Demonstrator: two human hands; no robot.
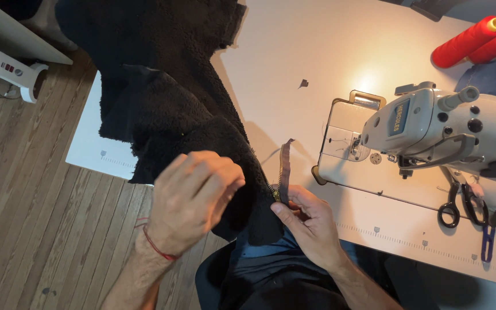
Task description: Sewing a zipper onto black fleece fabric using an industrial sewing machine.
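Lower centre of the frame: right hand [311, 224] pinching the lower end of a zipper tape [284, 172] between thumb and fingers, fingers clenched on it where metal teeth meet the edge of black fleece fabric [167, 97]. Zipper tape running upward from that grip, its free top end curling just above mid-frame, pale table [317, 51] behind it. Left hand [193, 195] raised at lower centre-left, loosely curled, fingertips drawn together; cannot tell whether anything thin sits between them; red thread band around its wrist. Black fleece fabric spread from the top left of the frame down to both hands, draped over the table edge and onto the lap. Right of centre: white sewing machine [431, 126] on the table, lamp glow beside its needle area. Far right, lower: black-handled scissors [460, 201] lying on the table just below the machine, small blue snips [487, 241] beside them. Top right corner: 2 red thread cones [477, 37] lying side by side. Wooden floor [41, 218] filling the left side. No containers anywhere visible.
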